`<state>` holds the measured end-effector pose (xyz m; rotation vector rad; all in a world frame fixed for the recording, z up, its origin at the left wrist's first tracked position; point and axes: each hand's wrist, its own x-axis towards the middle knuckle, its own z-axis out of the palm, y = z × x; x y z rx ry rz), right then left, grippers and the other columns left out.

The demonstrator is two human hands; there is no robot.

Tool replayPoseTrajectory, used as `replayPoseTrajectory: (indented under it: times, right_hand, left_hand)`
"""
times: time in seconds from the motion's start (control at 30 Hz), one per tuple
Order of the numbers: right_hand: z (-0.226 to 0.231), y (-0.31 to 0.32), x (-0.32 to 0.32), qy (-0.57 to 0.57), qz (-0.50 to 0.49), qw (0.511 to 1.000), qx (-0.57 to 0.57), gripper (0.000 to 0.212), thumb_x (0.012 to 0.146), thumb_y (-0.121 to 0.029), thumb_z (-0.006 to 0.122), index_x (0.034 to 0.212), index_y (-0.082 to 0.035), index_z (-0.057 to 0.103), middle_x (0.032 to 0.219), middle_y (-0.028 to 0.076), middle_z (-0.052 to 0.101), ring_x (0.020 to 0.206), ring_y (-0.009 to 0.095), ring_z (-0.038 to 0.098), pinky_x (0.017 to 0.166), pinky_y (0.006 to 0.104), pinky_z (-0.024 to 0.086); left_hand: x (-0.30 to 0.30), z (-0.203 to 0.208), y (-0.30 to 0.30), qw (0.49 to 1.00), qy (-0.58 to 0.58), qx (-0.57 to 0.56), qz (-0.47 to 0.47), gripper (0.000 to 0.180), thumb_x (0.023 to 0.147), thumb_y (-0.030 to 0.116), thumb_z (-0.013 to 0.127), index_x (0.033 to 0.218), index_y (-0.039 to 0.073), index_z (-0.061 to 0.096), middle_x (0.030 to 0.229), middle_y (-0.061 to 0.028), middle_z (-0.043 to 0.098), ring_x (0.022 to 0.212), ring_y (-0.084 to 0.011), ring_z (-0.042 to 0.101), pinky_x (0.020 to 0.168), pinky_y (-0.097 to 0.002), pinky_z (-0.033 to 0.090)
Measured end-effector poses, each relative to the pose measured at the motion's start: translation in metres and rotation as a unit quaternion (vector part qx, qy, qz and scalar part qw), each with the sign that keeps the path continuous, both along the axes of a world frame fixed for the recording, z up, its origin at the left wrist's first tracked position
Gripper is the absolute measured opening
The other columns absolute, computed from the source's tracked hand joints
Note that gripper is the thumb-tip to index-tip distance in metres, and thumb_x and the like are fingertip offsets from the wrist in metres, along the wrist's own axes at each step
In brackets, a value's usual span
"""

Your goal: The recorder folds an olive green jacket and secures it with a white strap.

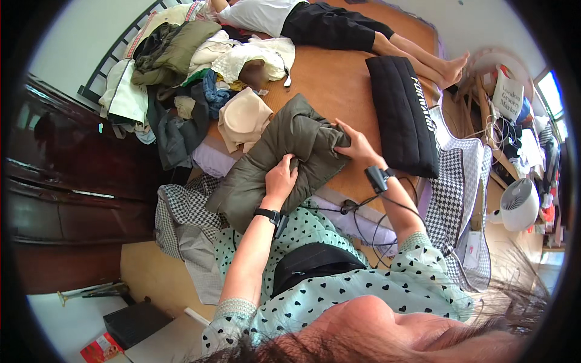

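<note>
An olive-green padded jacket, bunched into a puffy bundle, lies across my lap and the bed's near edge. My left hand grips its middle, fingers curled into the fabric. With my right hand I pinch the jacket's right edge, the thumb on top. Just left of the bundle is a beige molded-cup garment. To the right, a black padded garment with white lettering lies folded into a long block. Dark bands with small devices sit on both my wrists.
A heap of clothes covers the bed's far left. Another person lies across the far side. A houndstooth cover hangs at the right edge, near a white fan. Black cables loop below my right forearm. A dark cabinet stands left.
</note>
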<state>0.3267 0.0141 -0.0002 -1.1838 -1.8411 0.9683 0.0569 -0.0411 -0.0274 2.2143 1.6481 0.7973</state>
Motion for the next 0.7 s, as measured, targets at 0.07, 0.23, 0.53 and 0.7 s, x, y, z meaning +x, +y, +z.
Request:
replayPoseTrajectory:
  times: [0.07, 0.23, 0.53, 0.7]
  right_hand:
    - [0.001, -0.005, -0.015, -0.039, -0.030, 0.996, 0.067, 0.068, 0.067, -0.011, 0.071, 0.130, -0.009, 0.048, 0.116, 0.014, 0.060, 0.112, 0.031, 0.054, 0.095, 0.0377, 0.042]
    - [0.005, -0.016, -0.046, -0.128, -0.013, 0.976, 0.175, 0.058, 0.064, -0.016, 0.071, 0.120, -0.007, 0.055, 0.108, 0.013, 0.060, 0.101, 0.032, 0.056, 0.089, 0.0395, 0.045]
    - [0.006, -0.028, -0.057, -0.302, 0.004, 0.943, 0.144, 0.092, 0.059, -0.036, 0.080, 0.133, 0.001, 0.039, 0.132, 0.020, 0.044, 0.113, 0.035, 0.048, 0.095, 0.0423, 0.040]
    - [-0.003, -0.028, -0.071, -0.295, -0.009, 0.939, 0.177, 0.060, 0.059, -0.024, 0.078, 0.109, -0.002, 0.055, 0.092, 0.011, 0.059, 0.092, 0.028, 0.058, 0.079, 0.0379, 0.048]
  left_hand:
    - [0.000, 0.002, 0.002, 0.999, 0.011, 0.029, -0.010, 0.041, 0.075, 0.011, 0.064, 0.113, 0.010, 0.049, 0.095, -0.0120, 0.060, 0.085, -0.0337, 0.059, 0.071, -0.0425, 0.049]
    - [0.014, 0.020, 0.013, 0.989, 0.037, 0.138, -0.028, 0.048, 0.066, 0.005, 0.067, 0.110, 0.006, 0.047, 0.102, -0.0145, 0.049, 0.092, -0.0361, 0.054, 0.077, -0.0413, 0.047]
    - [0.024, 0.025, 0.042, 0.995, 0.097, 0.016, 0.005, 0.049, 0.077, 0.006, 0.058, 0.123, 0.005, 0.040, 0.099, -0.0185, 0.057, 0.078, -0.0368, 0.062, 0.064, -0.0457, 0.051]
    - [0.032, 0.031, 0.046, 0.998, -0.006, 0.053, 0.032, 0.029, 0.083, 0.006, 0.047, 0.112, 0.008, 0.052, 0.095, -0.0166, 0.064, 0.079, -0.0371, 0.062, 0.067, -0.0461, 0.050]
